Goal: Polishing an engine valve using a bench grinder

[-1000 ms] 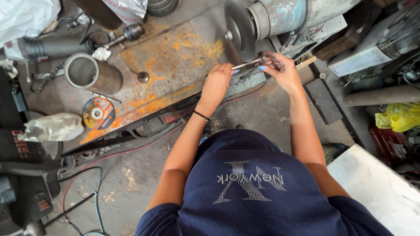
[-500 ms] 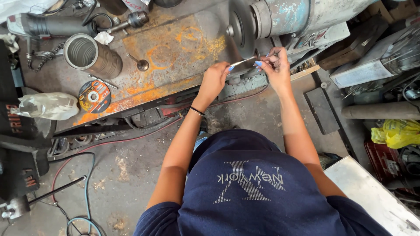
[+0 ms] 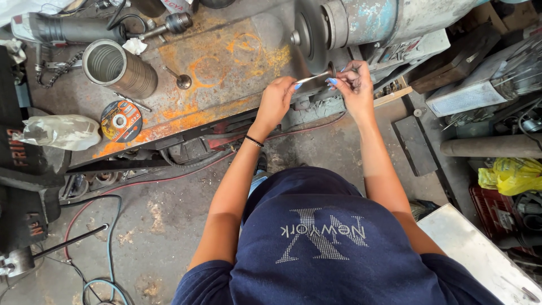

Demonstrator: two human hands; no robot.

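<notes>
Left hand [image 3: 275, 101] and right hand [image 3: 355, 85] pinch opposite ends of metal strip [image 3: 312, 81], long axis 8-to-2 o'clock, grinding wheel [image 3: 309, 34] at 12 o'clock.

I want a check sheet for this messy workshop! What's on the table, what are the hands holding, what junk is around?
Surface: rusty orange steel bench, worn and stained.
Job's things: thin metal strip held at both ends, next to the grinding wheel.
Clutter: metal cylinder lying on its side, cutting disc, small valve, plastic bag, angle grinder.
Hands: left hand grips the strip's left end; right hand pinches its right end.
Cables: red and blue cables trail over the floor.
Surroundings: dirty concrete floor, yellow bag, grey pipe, white panel.
</notes>
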